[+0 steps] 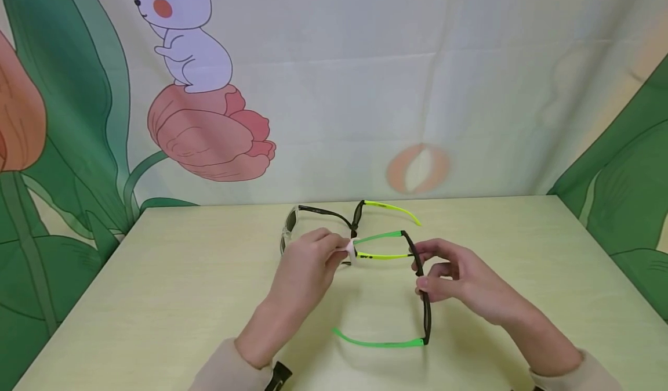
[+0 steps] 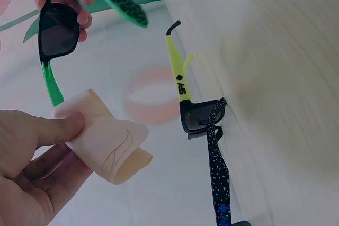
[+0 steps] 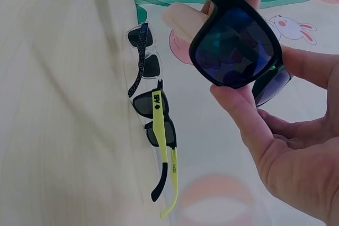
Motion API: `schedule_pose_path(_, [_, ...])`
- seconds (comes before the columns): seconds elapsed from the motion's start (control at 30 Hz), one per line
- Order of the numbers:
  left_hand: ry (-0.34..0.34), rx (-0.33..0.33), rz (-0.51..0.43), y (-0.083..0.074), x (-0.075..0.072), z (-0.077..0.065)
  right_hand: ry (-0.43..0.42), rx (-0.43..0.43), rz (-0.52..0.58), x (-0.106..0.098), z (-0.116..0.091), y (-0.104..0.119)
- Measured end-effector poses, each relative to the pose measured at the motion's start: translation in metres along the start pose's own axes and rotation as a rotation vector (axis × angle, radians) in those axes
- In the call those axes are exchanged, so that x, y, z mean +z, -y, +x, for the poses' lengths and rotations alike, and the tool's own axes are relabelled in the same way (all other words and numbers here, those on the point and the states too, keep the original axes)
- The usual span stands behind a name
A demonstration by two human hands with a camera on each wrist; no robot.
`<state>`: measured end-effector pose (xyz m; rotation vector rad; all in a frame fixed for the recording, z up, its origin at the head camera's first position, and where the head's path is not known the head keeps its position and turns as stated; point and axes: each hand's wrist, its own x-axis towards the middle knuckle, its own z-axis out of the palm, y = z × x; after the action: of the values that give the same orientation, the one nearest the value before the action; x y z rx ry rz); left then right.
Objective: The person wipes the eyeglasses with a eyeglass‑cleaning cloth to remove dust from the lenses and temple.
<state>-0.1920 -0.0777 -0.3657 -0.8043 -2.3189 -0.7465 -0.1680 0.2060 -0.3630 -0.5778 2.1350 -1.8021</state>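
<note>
With the right hand (image 1: 454,274) pinching the black-framed, green-armed sunglasses (image 1: 427,315) above the pale wood-grain table (image 1: 156,298), the left hand (image 1: 307,266), gripping the folded pale cloth (image 2: 108,138) at one arm's tip, should probably rub gently lengthwise, sparing the hinge (image 1: 403,234).

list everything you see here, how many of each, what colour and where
Green-armed sunglasses: one, black front with green arms, held up above the table
Cloth: one, pale pinkish, at the end of one green arm
Yellow-armed sunglasses: one, black front with yellow arms, table's far side
Clear-framed sunglasses: one, clear front with dark speckled arms, left of the yellow-armed pair
Table: one, pale wood tone, under everything
Backdrop: one, pale with printed rabbit, flowers and leaves, behind the table
Sleeves: two, beige, bottom of the head view
Hands: two, bare; left pinching the cloth, right gripping the green-armed pair's front
</note>
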Motion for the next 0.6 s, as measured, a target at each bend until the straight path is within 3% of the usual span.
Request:
schedule_pose_path(0.23, [0.016,-0.042,0.014,0.0051,-0.0016,-0.0031,-0.017,-0.005,-0.001,-0.0048,-0.0013,-0.0008])
schedule_pose_path(0.6, [-0.030,-0.001,0.019,0.0061,-0.0015,-0.0005,-0.008,-0.016,-0.006,-0.0029,-0.0004,-0.0032])
